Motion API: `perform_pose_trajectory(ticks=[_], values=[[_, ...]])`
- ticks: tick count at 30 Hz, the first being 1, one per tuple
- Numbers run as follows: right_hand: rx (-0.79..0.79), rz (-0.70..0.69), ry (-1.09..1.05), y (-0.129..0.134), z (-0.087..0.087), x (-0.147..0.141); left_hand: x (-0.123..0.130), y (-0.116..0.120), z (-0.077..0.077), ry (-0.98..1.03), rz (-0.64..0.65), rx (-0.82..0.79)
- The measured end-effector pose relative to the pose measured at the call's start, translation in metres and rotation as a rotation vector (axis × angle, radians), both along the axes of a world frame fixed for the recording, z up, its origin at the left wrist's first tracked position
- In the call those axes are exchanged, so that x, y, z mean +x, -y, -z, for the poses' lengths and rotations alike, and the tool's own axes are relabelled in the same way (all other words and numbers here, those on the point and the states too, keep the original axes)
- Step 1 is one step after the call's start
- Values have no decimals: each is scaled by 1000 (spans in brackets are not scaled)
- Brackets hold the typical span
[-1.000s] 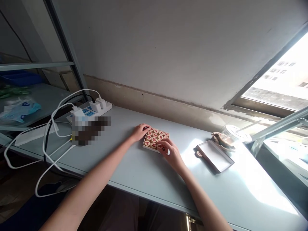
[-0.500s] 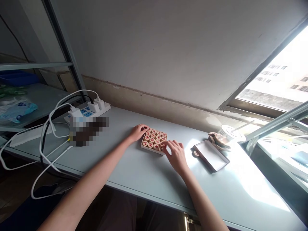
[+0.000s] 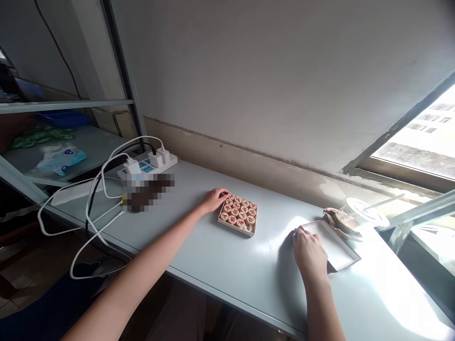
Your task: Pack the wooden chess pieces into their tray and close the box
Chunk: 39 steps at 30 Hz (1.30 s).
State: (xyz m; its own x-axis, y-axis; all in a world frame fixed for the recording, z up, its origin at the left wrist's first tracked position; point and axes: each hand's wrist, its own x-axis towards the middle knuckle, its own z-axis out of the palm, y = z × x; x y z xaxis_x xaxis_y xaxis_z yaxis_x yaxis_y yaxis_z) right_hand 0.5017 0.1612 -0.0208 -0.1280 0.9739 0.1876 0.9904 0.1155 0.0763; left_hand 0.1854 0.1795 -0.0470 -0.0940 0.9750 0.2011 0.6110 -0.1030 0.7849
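Note:
A shallow open box (image 3: 235, 230) holds rows of round wooden Chinese chess pieces (image 3: 241, 214), most showing red characters and one at the near right corner showing black. My left hand (image 3: 214, 199) grips the box at its far left corner with bent fingers. To the right, my right hand (image 3: 310, 248) is at the left side of the upturned box lid (image 3: 343, 253), back of the hand up and fingers curled down. It covers the spot beside the lid, so whatever its fingertips hold is hidden.
Behind the lid are a brownish object (image 3: 341, 222) and a clear plastic cup (image 3: 359, 210). On the left stand a power strip (image 3: 165, 166) with plugs and looping cables, and a pixelated dark item (image 3: 151, 192). The wall borders the grey table (image 3: 213, 258) at the back.
My right hand has moved from the box's near right corner to beside the lid, covering the loose chess piece there. My left hand stays at the box. The view has shifted slightly left.

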Motion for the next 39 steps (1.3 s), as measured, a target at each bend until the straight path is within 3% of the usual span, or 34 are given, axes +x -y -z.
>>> perform_pose_trajectory(ticks=[10, 14, 20, 28, 35, 39], values=[[149, -203, -148, -13, 24, 18, -2, -2, 2, 0, 13, -5], [54, -289, -255, -15, 17, 12, -1, -1, 1, 3, 10, -6], [-122, -572, -452, 0, 0, -12, -1, -1, 0, 10, 10, -9], [-208, -568, -479, 6, -5, -25, -2, -2, 3, 1, 15, -3], [74, -572, -546, 15, -6, -55, -2, 0, 1, -6, 33, 13], [98, -609, -465, 20, -3, -66, -2, 0, -1, -12, 35, 9]])
